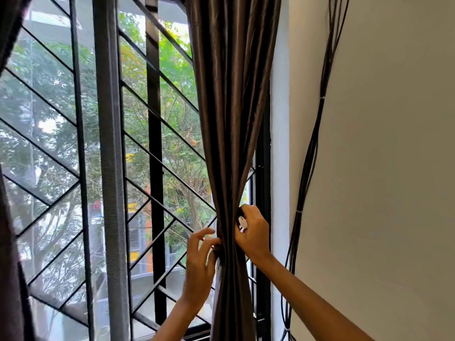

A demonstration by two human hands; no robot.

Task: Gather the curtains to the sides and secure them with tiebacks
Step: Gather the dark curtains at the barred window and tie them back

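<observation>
Curtain (231,119), dark brown, hung gathered at the right side of the window (81,143), cinched to a narrow waist so a tie could go round it; left hand (199,264) sat on the bundle's left edge, thumb and fingers curled against the folds, seemingly pinching a dark tieback (218,249), hard to tell; right hand (253,232) gripped the right edge, fingers curled round something small and white (242,223), likely a clip or hook; tie not yet visibly fastened; cables (317,134) ran down the wall (394,143) beside.
</observation>
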